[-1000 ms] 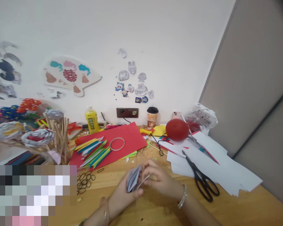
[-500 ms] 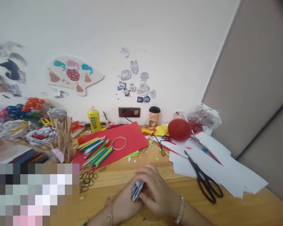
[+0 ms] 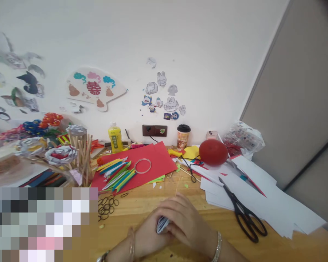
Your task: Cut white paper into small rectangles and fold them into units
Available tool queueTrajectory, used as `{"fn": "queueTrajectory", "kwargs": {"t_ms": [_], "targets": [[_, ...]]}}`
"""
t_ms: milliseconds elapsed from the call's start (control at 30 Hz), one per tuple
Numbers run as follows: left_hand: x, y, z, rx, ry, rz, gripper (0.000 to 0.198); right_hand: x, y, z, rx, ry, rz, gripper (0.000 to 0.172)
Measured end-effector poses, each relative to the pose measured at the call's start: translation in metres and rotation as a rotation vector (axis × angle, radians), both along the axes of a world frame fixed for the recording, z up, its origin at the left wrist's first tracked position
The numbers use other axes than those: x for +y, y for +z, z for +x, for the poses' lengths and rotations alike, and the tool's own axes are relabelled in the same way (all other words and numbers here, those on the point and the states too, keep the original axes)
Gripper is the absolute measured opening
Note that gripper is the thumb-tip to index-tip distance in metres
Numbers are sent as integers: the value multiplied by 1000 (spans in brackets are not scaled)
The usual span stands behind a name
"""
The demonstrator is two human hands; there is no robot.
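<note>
Both my hands meet low in the middle of the view over the wooden table (image 3: 276,247). My left hand (image 3: 146,238) and my right hand (image 3: 184,222) are closed together on a small folded bluish-white paper piece (image 3: 161,223). Only its edge shows between the fingers. My right hand lies on top and covers most of it. Each wrist wears a bracelet.
Black scissors (image 3: 244,214) lie on white sheets (image 3: 284,203) to the right. Behind are a red sheet (image 3: 158,156) with folded coloured strips (image 3: 117,174) and a ring (image 3: 142,166), a red ball (image 3: 212,152), a cup (image 3: 183,137), a yellow bottle (image 3: 115,137). Rubber bands (image 3: 108,207) and sticks (image 3: 83,156) stand left.
My hands have closed down over the folded paper, pressing it flatter and hiding most of it. The view has shifted slightly left and up.
</note>
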State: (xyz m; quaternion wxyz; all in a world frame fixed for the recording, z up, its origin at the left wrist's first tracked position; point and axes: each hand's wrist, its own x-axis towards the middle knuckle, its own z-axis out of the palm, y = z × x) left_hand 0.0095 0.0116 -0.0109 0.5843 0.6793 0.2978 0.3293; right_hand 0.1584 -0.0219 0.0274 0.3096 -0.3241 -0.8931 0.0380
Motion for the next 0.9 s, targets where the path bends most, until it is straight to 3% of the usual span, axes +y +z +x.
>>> {"fn": "queueTrajectory", "kwargs": {"t_ms": [133,300,433,533,700,800,900], "targets": [[-8,8,-2,42,97,123,28,-5,2,-3,-7,10,-14,46],[-15,6,-2,86,166,170,27,-7,-4,-13,88,-141,0,26],[-16,5,1,58,99,163,29,-5,-11,-15,101,-83,40,24],[-15,5,3,36,96,122,34,-2,-18,-10,137,-124,83,18],[-4,7,5,-58,80,-202,40,16,-42,-7,446,-218,-160,30],[1,10,0,135,189,-139,29,25,-58,-11,577,-420,-319,36],[3,13,-8,336,251,66,20,29,-66,-14,630,-451,-390,38]]}}
